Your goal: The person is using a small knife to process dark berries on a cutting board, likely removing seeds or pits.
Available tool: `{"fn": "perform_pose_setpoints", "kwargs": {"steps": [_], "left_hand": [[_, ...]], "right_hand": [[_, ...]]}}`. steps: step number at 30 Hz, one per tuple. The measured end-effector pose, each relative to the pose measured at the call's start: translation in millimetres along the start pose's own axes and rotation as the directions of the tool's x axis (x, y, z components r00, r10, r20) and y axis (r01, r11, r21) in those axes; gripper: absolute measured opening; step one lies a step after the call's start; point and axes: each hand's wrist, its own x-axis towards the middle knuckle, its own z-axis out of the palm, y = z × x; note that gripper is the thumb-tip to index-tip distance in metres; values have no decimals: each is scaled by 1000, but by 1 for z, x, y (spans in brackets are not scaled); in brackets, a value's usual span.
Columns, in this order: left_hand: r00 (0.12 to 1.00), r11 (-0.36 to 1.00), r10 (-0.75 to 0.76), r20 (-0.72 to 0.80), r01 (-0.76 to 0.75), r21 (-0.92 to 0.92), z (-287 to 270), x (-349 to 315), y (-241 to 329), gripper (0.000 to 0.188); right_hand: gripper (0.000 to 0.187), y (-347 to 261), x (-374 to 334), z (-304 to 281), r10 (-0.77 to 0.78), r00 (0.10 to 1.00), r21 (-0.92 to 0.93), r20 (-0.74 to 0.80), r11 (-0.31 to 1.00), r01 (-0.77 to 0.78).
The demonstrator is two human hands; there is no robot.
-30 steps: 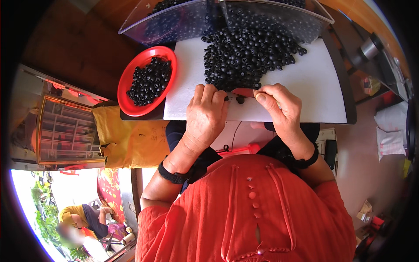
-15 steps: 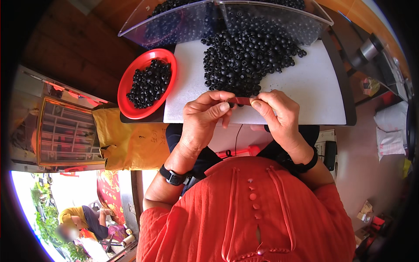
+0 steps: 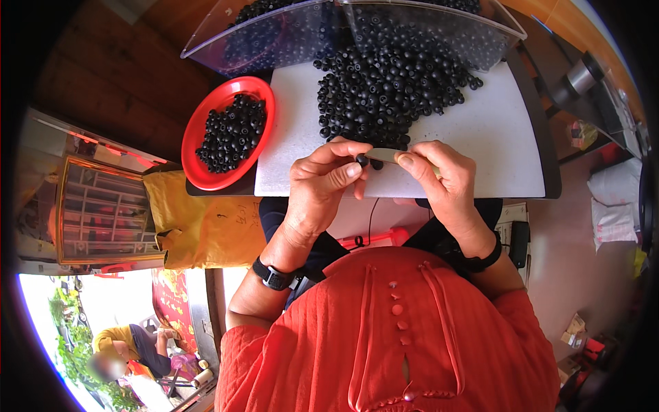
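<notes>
The left hand [image 3: 322, 185] is raised just above the near edge of a white board [image 3: 480, 130], its thumb and forefinger pinched on one small black bead [image 3: 362, 161]. The right hand [image 3: 439, 180] sits just beside it, fingers closed around a thin pale tool [image 3: 384, 154] (a blade or a flat stick, too small to tell which), whose tip points left and meets the bead between the two hands. A second bead [image 3: 377, 165] sits right under the tool, touching or nearly touching the first. Behind the hands, a heap of black beads [image 3: 391, 82] covers the far middle of the board and runs back under a clear plastic cover [image 3: 274, 34] standing at the board's far edge, with more beads showing dark through it. To the left of the board, touching its edge, a red bowl [image 3: 199, 147] holds a smaller pile of the same beads [image 3: 232, 132]. Below the bowl hangs a yellow bag [image 3: 206, 226]. The left wrist wears a black watch [image 3: 276, 277], the right a black band [image 3: 480, 261], and the person's orange top [image 3: 391, 343] fills the lower middle of the view. Another person in yellow [image 3: 120, 343] sits well apart at lower left.
</notes>
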Motion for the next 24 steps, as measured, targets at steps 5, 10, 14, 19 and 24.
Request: {"fn": "perform_pose_setpoints", "kwargs": {"steps": [5,10,14,19,24], "left_hand": [[999,999,19,50,-17,-40,-3,3,-3,25],[999,1000,22,40,-21,-18,-2,3,-3,26],[1000,1000,11,22,-11,-12,-3,3,-3,27],[1000,999,-10,23,11,-53,-6,3,-2,29],[998,995,-48,36,51,-91,-5,3,2,29]], "right_hand": [[19,-5,3,-1,24,1000,-40,7,999,-24],[20,-2,3,0,6,1000,-77,6,997,-5],[21,0,2,0,-12,1000,-105,13,994,13],[21,0,2,1,-12,1000,-121,21,993,15],[21,1,1,1,-29,999,-153,23,988,33]]}}
